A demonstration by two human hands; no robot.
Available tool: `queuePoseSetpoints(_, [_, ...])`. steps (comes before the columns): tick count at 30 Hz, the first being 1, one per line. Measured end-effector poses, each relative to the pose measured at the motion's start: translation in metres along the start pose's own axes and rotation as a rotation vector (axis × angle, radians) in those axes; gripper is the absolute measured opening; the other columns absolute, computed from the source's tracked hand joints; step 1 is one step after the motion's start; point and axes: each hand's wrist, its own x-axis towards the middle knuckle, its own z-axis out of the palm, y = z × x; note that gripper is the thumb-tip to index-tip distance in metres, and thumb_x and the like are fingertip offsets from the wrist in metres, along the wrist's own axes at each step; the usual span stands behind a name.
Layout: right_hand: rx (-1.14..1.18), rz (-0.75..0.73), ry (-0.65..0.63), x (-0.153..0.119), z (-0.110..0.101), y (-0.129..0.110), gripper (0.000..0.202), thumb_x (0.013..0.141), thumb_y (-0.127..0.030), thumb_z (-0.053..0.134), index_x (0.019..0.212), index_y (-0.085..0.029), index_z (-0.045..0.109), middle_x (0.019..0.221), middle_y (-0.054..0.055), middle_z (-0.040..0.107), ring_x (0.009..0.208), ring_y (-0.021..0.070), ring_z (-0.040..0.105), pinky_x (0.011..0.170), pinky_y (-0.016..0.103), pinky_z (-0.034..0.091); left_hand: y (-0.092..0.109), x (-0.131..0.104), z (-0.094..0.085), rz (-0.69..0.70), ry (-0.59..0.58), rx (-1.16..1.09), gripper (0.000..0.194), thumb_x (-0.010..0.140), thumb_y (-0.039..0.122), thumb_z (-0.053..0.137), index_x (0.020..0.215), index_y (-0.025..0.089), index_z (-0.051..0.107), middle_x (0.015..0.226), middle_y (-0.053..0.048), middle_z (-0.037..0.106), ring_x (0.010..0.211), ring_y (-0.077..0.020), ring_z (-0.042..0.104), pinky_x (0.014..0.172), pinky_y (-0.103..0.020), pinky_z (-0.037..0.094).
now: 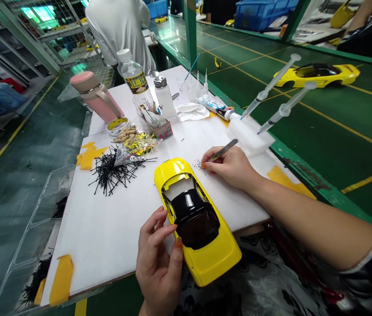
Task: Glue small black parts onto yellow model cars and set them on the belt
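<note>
A yellow model car body [205,259] with a black roof lies slantwise at the table's near edge, its lower end reaching past the edge. My left hand [161,254] is at its left side, fingers bent and fingertips against the window edge, steadying it in a loose hold. To the right of the car, my right hand [230,164] pinches a pair of metal tweezers [226,148]. Their tip is hidden by the fingers, down among a scatter of tiny black parts [198,164] on the white tabletop [107,228].
Black thin sticks [112,171] lie in a heap at left, beside a bag of yellow parts [140,145]. Behind stand a pink flask [97,98], a plastic bottle [136,81] and a white dispenser [164,98]. Two syringes [268,90] stick up from a foam block [250,134].
</note>
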Motion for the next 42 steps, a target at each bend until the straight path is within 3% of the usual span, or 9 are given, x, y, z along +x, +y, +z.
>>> queuePoseSetpoints(21, [0.027, -0.014, -0.013, -0.0017, -0.0009, -0.0005, 0.011, 0.077, -0.028, 0.075, 0.082, -0.019, 0.076, 0.079, 0.005, 0.077, 0.068, 0.0197, 0.069, 0.066, 0.034, 0.056, -0.0013, -0.0019, -0.0010, 0.003, -0.007, -0.022, 0.032, 0.099, 0.006, 0.064, 0.124, 0.024, 0.071, 0.144, -0.009, 0.061, 0.143, -0.0166, 0.058, 0.120, -0.029, 0.052])
queuePoseSetpoints(30, [0.040, -0.021, -0.021, -0.0011, 0.0009, -0.0027, 0.009, 0.076, -0.027, 0.073, 0.080, -0.019, 0.075, 0.074, 0.003, 0.076, 0.064, 0.0182, 0.068, 0.064, 0.033, 0.054, -0.0015, -0.0017, -0.0007, 0.005, 0.012, 0.003, 0.032, 0.098, 0.007, 0.065, 0.123, 0.025, 0.073, 0.143, -0.010, 0.063, 0.141, -0.0204, 0.061, 0.119, -0.035, 0.054])
queuePoseSetpoints(42, [0.031, -0.044, -0.018, -0.0014, 0.0008, -0.0029, 0.008, 0.076, -0.026, 0.072, 0.079, -0.019, 0.076, 0.073, 0.004, 0.076, 0.063, 0.0176, 0.067, 0.063, 0.032, 0.052, -0.0024, -0.0015, -0.0001, 0.007, -0.004, -0.039, 0.035, 0.099, 0.004, 0.063, 0.127, 0.025, 0.072, 0.144, -0.009, 0.060, 0.143, -0.0175, 0.058, 0.121, -0.031, 0.051])
